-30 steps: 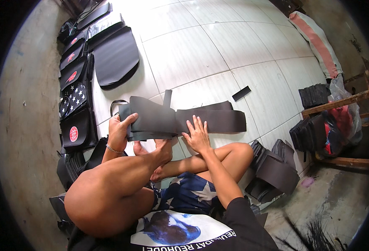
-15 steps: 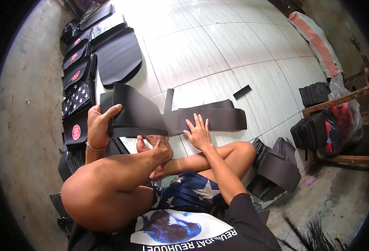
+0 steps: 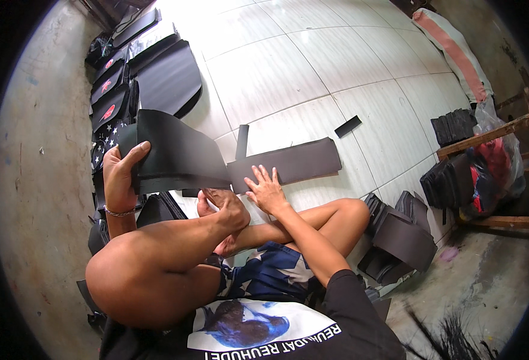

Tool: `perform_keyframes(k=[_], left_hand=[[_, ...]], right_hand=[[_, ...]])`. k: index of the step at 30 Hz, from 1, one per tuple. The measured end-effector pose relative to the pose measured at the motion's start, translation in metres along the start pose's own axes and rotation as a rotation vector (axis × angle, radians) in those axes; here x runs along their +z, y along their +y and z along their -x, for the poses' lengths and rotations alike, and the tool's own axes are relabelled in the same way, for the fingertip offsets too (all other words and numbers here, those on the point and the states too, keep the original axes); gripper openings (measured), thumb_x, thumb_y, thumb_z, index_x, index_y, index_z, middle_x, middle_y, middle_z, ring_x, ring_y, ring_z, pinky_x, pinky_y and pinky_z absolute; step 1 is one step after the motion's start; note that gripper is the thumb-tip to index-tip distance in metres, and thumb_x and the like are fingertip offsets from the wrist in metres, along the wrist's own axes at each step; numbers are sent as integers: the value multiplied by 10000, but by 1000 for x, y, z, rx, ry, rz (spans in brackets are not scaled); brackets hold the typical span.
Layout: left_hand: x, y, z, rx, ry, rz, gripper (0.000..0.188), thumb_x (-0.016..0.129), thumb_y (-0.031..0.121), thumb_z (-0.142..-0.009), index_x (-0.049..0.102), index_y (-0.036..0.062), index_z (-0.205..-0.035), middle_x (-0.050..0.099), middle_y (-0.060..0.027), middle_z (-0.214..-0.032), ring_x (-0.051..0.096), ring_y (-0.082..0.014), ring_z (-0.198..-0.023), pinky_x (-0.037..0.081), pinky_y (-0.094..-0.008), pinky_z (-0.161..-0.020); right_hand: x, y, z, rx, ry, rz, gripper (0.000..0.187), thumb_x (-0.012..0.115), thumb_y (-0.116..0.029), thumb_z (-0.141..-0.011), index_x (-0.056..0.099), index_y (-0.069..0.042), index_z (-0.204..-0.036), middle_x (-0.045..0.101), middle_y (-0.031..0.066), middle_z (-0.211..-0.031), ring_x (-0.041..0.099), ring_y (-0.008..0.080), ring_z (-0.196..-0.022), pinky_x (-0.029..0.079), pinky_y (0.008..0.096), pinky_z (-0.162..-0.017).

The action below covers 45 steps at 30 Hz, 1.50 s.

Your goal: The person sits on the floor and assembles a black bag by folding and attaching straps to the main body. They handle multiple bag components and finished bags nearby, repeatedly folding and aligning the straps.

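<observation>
My left hand [image 3: 121, 179] grips the left edge of a bent black sheet piece [image 3: 177, 147], its thumb on top. More than one layer shows at that edge, and the piece stands raised over my feet. My right hand [image 3: 266, 191] lies with fingers spread on long dark brown strips [image 3: 306, 161] on the tiles, near their left end. These strips overlap almost fully and meet the right edge of the black piece. Just above them lies a short narrow black strip [image 3: 243, 141].
Stacks of rounded black panels [image 3: 167, 78] line the left side, some with red emblems. A small black piece [image 3: 348, 126] lies on the tiled floor. At right are bundled black pieces [image 3: 447, 183], a wooden frame [image 3: 486, 137], curved dark pieces [image 3: 405, 240] and a long sack [image 3: 453, 54].
My left hand has drawn the black piece to the left. My right hand has shifted slightly left, and the brown strips now lie closer over one another, their far end angled upward.
</observation>
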<state>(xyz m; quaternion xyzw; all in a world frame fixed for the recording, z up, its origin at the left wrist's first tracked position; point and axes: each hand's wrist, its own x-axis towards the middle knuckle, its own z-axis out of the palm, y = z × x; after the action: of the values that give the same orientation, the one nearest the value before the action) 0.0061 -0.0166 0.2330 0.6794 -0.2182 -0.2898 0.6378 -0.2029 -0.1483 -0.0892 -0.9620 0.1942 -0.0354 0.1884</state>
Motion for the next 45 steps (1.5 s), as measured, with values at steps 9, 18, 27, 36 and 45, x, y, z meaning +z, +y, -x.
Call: perform_keyframes(k=[9, 18, 27, 36, 45], left_hand=[[1, -6, 0, 6, 5, -12, 174, 699, 43, -838, 668, -50, -982, 715, -106, -879, 689, -149, -678, 564, -258, -624], [10, -6, 0, -1, -5, -4, 172, 697, 44, -839, 669, -49, -981, 715, -107, -869, 688, -149, -677, 564, -261, -627], [14, -8, -3, 10, -22, -3, 162, 708, 38, -831, 670, -46, -964, 712, -100, -860, 684, -141, -672, 561, -257, -621], [40, -22, -8, -34, -99, -54, 148, 716, 46, -832, 667, -48, -934, 703, -86, -833, 662, -118, -653, 539, -241, -602], [90, -54, -41, -34, -262, -188, 178, 723, 140, -842, 670, -30, -843, 665, -53, -700, 609, -92, -539, 480, -246, -462]], right_hand=[[9, 21, 4, 18, 111, -117, 569, 543, -403, -942, 456, -133, -1435, 268, 170, -1572, 227, 349, -1459, 174, 623, -1148], [-20, 48, 24, 324, 46, -2, 687, 518, -485, -934, 361, -119, -1494, 228, 181, -1585, 188, 348, -1473, 85, 668, -1142], [-43, -16, 4, 124, 189, -753, 845, 725, -334, -804, 326, -19, -1479, 387, 259, -1476, 427, 390, -1341, 338, 451, -1129], [-39, -53, -28, 72, 317, -911, 737, 711, -228, -837, 361, -30, -1454, 585, 302, -1232, 601, 426, -1129, 497, 447, -941], [-26, -50, -17, 419, 454, -986, 315, 622, -108, -861, 584, 25, -1144, 679, 269, -933, 673, 415, -906, 539, 452, -776]])
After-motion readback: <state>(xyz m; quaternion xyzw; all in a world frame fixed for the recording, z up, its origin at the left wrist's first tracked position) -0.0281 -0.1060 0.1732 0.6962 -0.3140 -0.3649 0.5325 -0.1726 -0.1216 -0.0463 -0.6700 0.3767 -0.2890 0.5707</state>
